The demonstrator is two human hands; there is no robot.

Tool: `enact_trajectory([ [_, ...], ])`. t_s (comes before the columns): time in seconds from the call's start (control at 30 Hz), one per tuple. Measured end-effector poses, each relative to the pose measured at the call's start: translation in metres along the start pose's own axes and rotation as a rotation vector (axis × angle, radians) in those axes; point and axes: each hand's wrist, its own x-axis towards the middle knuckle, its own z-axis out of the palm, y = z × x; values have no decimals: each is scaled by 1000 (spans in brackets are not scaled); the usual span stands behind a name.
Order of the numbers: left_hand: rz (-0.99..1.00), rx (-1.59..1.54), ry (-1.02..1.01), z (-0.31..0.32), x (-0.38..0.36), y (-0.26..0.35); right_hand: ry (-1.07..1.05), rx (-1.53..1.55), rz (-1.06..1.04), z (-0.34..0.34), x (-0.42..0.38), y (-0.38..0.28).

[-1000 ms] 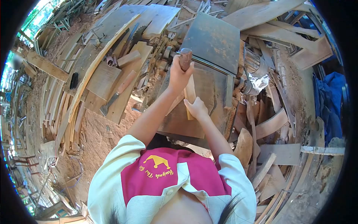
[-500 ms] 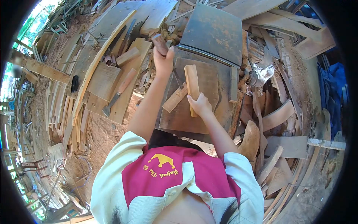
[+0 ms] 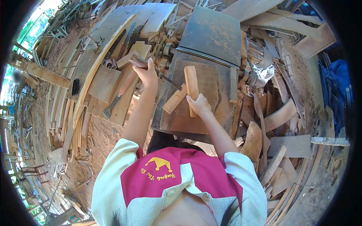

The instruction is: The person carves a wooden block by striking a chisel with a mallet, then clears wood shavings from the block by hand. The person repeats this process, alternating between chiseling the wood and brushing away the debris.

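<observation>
My left hand (image 3: 148, 73) is closed around the wooden handle of a chisel (image 3: 138, 62). Its thin dark blade runs out on the other side and slants down to the upper end of a short wooden block (image 3: 174, 99). That block lies on a worn board (image 3: 207, 81) set on a dark metal machine table. With my right hand (image 3: 199, 104), I grip the lower part of a longer light wooden bar (image 3: 191, 83). The bar lies just right of the short block and overlaps its corner in this view.
Another chisel (image 3: 117, 98) with a wooden handle lies on planks to the left. A circular saw blade (image 3: 135, 34) shows behind it. Beyond the board is a rusty metal plate (image 3: 209, 34). Wood offcuts (image 3: 279, 115) pile up at right, near a blue tarp (image 3: 335, 88).
My left hand has swung left and toward me, laying the chisel's handle lower and flatter. Its blade end stays near the short block. My right hand and the bar stay almost still.
</observation>
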Motion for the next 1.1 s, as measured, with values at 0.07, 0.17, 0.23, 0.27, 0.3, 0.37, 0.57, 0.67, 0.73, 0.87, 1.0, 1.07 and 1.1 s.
enact_trajectory([
  [0.07, 111, -37, -26, 6, -14, 17, 0, 18, 4, 0, -1, -1],
  [0.17, 27, -75, -145, 4, -28, 32, -4, 42, 2, 2, -1, -1],
  [0.23, 29, -90, -174, 4, -33, 33, 0, 53, -1, 2, -2, -1],
  [0.27, 54, -125, -244, 4, -36, 32, -1, 53, -2, 1, -2, -1],
  [0.3, 78, -160, -315, 3, -39, 34, -3, 53, -3, 1, -3, -1],
  [0.37, 166, -120, -374, 3, -46, 38, 1, 59, -4, 2, -3, 0],
  [0.57, 304, -51, -597, -4, -55, 59, 14, 71, 0, 8, 1, 4],
  [0.67, 333, 132, -729, -14, -56, 65, 16, 82, -1, 7, 1, 3],
  [0.73, 134, -133, -572, -14, -65, 64, 18, 86, 1, 6, 0, 3],
  [0.87, 147, -432, -371, -2, -77, 64, 38, 82, 10, 9, -4, 3],
  [1.0, -66, -339, -396, -6, -73, 69, 37, 118, 7, 11, -2, 3],
  [1.07, -112, -305, -368, -4, -70, 69, 34, 118, 2, 9, -3, 2],
  [1.1, -102, -291, -321, -2, -71, 71, 36, 116, 1, 8, -4, 2],
])
